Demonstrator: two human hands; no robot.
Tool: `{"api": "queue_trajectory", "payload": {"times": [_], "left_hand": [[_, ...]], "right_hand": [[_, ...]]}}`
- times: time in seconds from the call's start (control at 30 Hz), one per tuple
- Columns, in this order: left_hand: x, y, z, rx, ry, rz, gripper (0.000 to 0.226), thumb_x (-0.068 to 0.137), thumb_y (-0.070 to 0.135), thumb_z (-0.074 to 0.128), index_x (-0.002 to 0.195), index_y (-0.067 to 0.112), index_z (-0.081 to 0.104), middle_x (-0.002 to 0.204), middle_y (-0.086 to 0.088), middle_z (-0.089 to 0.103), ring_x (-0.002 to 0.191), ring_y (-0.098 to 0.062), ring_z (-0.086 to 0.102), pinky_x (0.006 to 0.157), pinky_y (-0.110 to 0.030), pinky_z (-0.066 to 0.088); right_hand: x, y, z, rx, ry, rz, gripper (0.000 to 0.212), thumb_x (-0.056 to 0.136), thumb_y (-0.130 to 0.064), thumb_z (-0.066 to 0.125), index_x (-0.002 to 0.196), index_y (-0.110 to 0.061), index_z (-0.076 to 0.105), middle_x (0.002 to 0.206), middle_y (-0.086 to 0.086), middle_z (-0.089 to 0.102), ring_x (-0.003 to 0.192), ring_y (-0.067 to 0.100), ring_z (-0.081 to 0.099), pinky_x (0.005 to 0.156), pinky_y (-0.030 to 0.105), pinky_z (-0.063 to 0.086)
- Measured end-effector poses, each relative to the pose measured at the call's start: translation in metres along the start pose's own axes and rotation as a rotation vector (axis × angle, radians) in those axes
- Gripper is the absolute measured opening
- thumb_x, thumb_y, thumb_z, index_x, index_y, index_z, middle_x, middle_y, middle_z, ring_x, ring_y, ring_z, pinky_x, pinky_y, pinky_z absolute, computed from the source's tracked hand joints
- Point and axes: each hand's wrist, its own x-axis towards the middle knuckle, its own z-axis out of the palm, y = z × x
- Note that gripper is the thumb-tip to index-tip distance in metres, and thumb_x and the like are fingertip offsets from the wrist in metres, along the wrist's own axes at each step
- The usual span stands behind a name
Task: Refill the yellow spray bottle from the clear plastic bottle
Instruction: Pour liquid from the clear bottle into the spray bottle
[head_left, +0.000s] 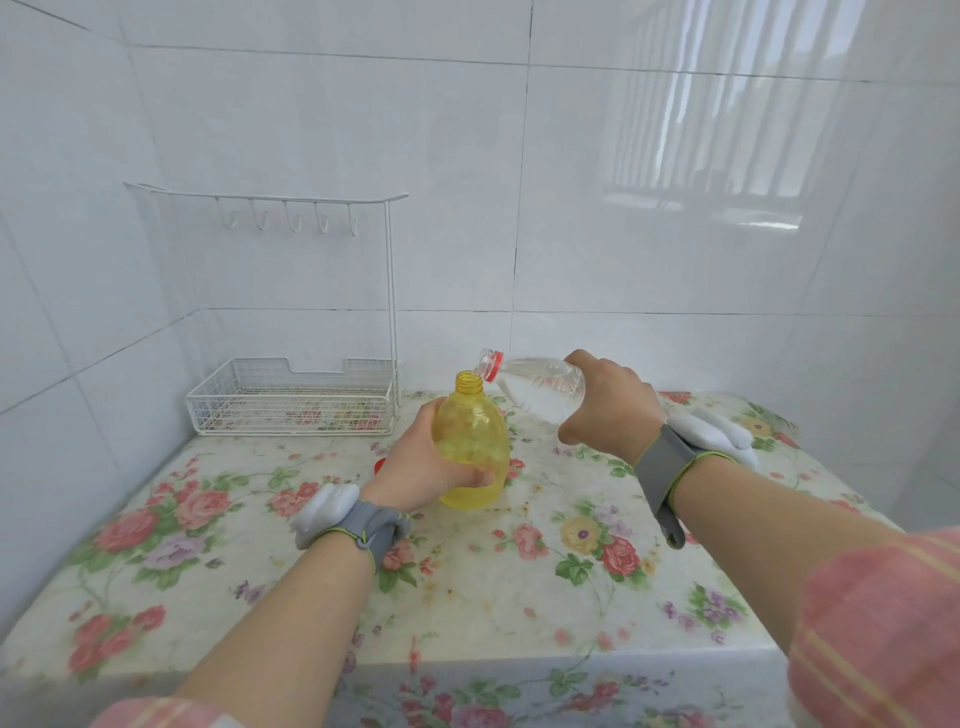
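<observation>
The yellow spray bottle (475, 447) stands upright on the floral table (467, 577) with its spray head off and its neck uncovered. My left hand (415, 467) grips its lower body from the left. My right hand (605, 402) holds the clear plastic bottle (540, 389) tipped on its side, mouth pointing left. That mouth, with a red ring below it, sits right at the yellow bottle's neck. Water fills the lower half of the clear bottle. A small red object (380, 465), partly hidden by my left hand, lies on the table.
A white wire rack (291, 400) with a basket base and a row of hooks stands at the back left against the tiled wall. White tiled walls close in the back and left. The table's front edge drops off near me.
</observation>
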Motion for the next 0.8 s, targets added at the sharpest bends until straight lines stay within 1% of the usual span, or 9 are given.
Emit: {"api": "queue_trajectory", "payload": {"times": [0.07, 0.17, 0.3, 0.4, 0.5, 0.6, 0.8], "left_hand": [[0.0002, 0.0000, 0.0000, 0.001, -0.001, -0.001, 0.105, 0.058, 0.025, 0.087, 0.142, 0.025, 0.024, 0.119, 0.011, 0.041, 0.112, -0.010, 0.038, 0.089, -0.026, 0.034], [0.0002, 0.0006, 0.0002, 0.003, -0.003, 0.001, 0.104, 0.058, 0.024, 0.086, 0.142, 0.025, 0.023, 0.118, 0.011, 0.041, 0.111, -0.009, 0.038, 0.089, -0.026, 0.034], [0.0001, 0.0006, 0.0001, -0.001, -0.001, 0.000, 0.104, 0.059, 0.024, 0.086, 0.142, 0.025, 0.023, 0.118, 0.011, 0.041, 0.110, -0.008, 0.037, 0.089, -0.025, 0.034], [-0.0003, 0.0002, 0.0000, 0.002, -0.002, 0.001, 0.104, 0.059, 0.024, 0.086, 0.142, 0.025, 0.024, 0.118, 0.010, 0.041, 0.110, -0.008, 0.037, 0.089, -0.026, 0.034], [-0.0005, -0.0002, -0.0002, -0.002, -0.004, 0.001, 0.105, 0.059, 0.024, 0.086, 0.142, 0.025, 0.023, 0.118, 0.010, 0.041, 0.113, -0.009, 0.038, 0.090, -0.025, 0.034], [-0.0006, 0.0008, 0.0000, -0.007, -0.002, 0.005, 0.104, 0.059, 0.023, 0.086, 0.142, 0.025, 0.023, 0.118, 0.011, 0.041, 0.110, -0.008, 0.037, 0.089, -0.025, 0.033], [-0.0004, -0.0005, -0.0002, -0.010, -0.006, 0.005, 0.105, 0.059, 0.024, 0.086, 0.142, 0.025, 0.023, 0.120, 0.010, 0.041, 0.111, -0.008, 0.037, 0.091, -0.025, 0.034]], "right_hand": [[0.0011, 0.0000, -0.0003, -0.003, 0.004, -0.002, 0.076, 0.068, -0.016, 0.068, 0.136, -0.029, 0.039, 0.101, -0.001, 0.050, 0.105, 0.027, 0.054, 0.087, 0.034, 0.041], [0.0018, 0.0000, -0.0017, -0.009, 0.003, 0.005, 0.075, 0.069, -0.015, 0.068, 0.137, -0.029, 0.039, 0.110, 0.001, 0.055, 0.108, 0.027, 0.053, 0.091, 0.035, 0.041], [0.0032, -0.0002, -0.0024, -0.030, 0.005, -0.008, 0.075, 0.069, -0.015, 0.067, 0.137, -0.029, 0.039, 0.103, -0.001, 0.051, 0.106, 0.027, 0.054, 0.091, 0.035, 0.042], [0.0045, -0.0007, -0.0041, -0.048, 0.014, -0.015, 0.074, 0.069, -0.015, 0.067, 0.136, -0.029, 0.039, 0.105, 0.000, 0.054, 0.106, 0.026, 0.054, 0.091, 0.035, 0.042], [0.0050, -0.0002, -0.0051, -0.068, 0.026, -0.026, 0.074, 0.069, -0.015, 0.066, 0.136, -0.030, 0.039, 0.103, -0.001, 0.052, 0.106, 0.026, 0.054, 0.089, 0.034, 0.040], [0.0057, 0.0006, -0.0054, -0.077, 0.029, -0.036, 0.075, 0.068, -0.016, 0.066, 0.137, -0.030, 0.039, 0.099, -0.002, 0.049, 0.105, 0.026, 0.053, 0.087, 0.033, 0.039], [0.0067, 0.0018, -0.0050, -0.077, 0.025, -0.049, 0.076, 0.068, -0.016, 0.066, 0.138, -0.029, 0.038, 0.099, -0.002, 0.049, 0.103, 0.027, 0.053, 0.085, 0.033, 0.038]]}}
